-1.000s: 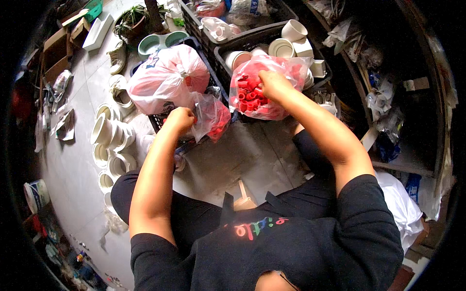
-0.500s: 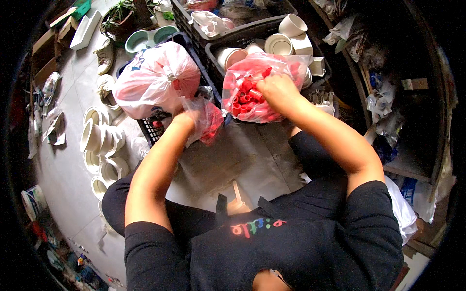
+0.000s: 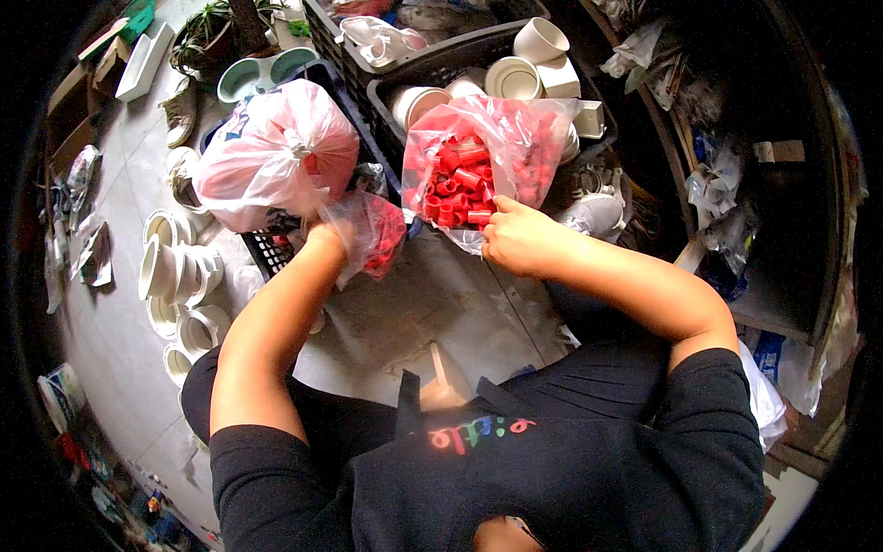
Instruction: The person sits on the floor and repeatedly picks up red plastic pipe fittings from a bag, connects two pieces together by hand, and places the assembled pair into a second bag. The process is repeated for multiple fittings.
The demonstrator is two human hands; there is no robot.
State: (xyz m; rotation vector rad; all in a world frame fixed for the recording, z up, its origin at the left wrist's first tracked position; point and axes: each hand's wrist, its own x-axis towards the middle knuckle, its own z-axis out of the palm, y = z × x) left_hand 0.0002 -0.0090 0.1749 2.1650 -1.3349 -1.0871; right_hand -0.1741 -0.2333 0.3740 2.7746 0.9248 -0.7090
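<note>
Plastic bag [image 3: 368, 235] partly hides the left hand [image 3: 326, 241].

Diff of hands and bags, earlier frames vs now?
Right hand: pulled back toward the wearer, from over the red pieces to the near edge of the open bag; grip unclear. Left hand: shifted right against the small clear bag since the first frame, fingertips now hidden. Unchanged: knotted bag, white pots.

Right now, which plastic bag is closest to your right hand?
The clear plastic bag of short red plastic tubes, by the right hand. The bulging pinkish-white plastic bag and small clear plastic bag sit farther left.
</note>
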